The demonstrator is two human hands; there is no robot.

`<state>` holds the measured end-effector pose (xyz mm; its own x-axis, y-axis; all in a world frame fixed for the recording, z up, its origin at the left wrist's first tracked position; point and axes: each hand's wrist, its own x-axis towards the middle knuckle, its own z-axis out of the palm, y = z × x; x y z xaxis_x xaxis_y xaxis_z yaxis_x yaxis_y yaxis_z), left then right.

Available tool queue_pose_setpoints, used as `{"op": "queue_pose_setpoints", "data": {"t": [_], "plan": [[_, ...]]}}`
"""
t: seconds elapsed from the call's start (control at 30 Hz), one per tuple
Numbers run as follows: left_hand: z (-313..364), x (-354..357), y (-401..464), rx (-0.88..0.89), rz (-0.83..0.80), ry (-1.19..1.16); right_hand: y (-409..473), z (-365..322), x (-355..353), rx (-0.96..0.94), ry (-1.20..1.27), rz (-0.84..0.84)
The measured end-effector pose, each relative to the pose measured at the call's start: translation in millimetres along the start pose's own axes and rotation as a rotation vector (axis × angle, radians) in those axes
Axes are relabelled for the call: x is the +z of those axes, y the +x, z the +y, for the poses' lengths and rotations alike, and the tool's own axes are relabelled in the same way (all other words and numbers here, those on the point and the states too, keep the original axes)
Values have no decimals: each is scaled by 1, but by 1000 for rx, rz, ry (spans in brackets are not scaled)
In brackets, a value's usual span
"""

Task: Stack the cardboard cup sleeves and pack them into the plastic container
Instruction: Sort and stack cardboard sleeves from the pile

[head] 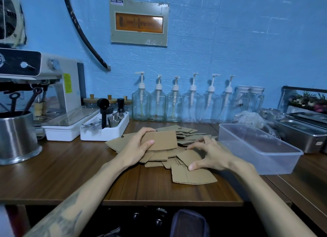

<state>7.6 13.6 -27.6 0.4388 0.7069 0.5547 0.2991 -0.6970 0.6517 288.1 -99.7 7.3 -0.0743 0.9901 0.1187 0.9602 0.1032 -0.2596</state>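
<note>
Stacking barely begun, nothing packed yet.

Nearest on the tabletop (pixel 70 174), the right hand (pixel 210 156) pinches 1 loose sleeve (pixel 188 158); beyond it, the left hand (pixel 137 145) grips a thin stack (pixel 161 140) above the scattered pile (pixel 187 135); the plastic container (pixel 261 161) sits empty just right.

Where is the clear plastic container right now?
The clear rectangular plastic container sits on the wooden table's right side, just right of the loose cardboard sleeves, beside the steel trays.
</note>
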Motion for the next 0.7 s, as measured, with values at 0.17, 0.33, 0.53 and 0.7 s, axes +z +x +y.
{"op": "queue_pose_setpoints", "data": {"t": [0.17, 0.33, 0.53, 0.7], "plan": [[0, 0, 0, 2, -7, 6, 2, -7, -1, -43, 54, 113], [1, 0, 0, -12, -15, 1, 7, -13, -9, -33, 256, 137], [2, 1, -1, -38, -38, 4, 14, -33, -25, -149, 676, 272], [4, 1, -2, -84, -62, -23, 25, -40, -29, -171, 1003, 527]]}}
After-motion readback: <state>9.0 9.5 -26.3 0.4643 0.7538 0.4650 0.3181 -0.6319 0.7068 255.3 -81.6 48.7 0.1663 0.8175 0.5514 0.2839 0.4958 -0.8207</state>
